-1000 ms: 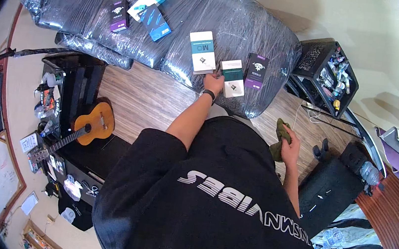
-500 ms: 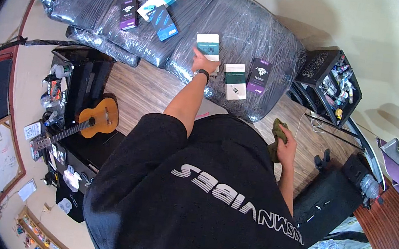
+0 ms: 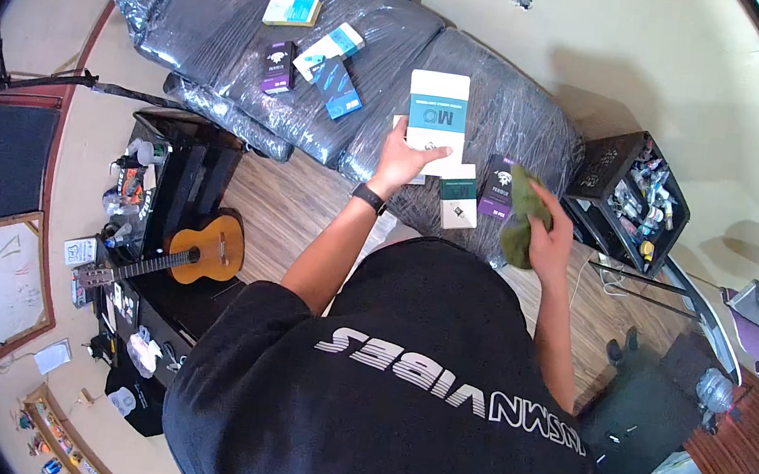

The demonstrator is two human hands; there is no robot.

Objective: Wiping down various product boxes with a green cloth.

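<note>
My left hand grips a white-and-teal box, raised over another pale box that is mostly hidden. My right hand holds a crumpled olive-green cloth beside a purple-and-black box. A white-and-dark-green box lies between my hands on the plastic-wrapped dark sofa. To the left on that sofa are a blue box, a white-and-light-blue box, another purple-and-black box and a pale box with a yellow edge.
Below the sofa is wood-look flooring. At left, a guitar leans by black furniture holding clutter. At right stands a black rack of tubes and bottles, with a dark padded object nearer me.
My left hand has lifted the white-and-teal box, which now looks larger. My right hand has brought the cloth up and forward toward the boxes. The whole view has shifted slightly.
</note>
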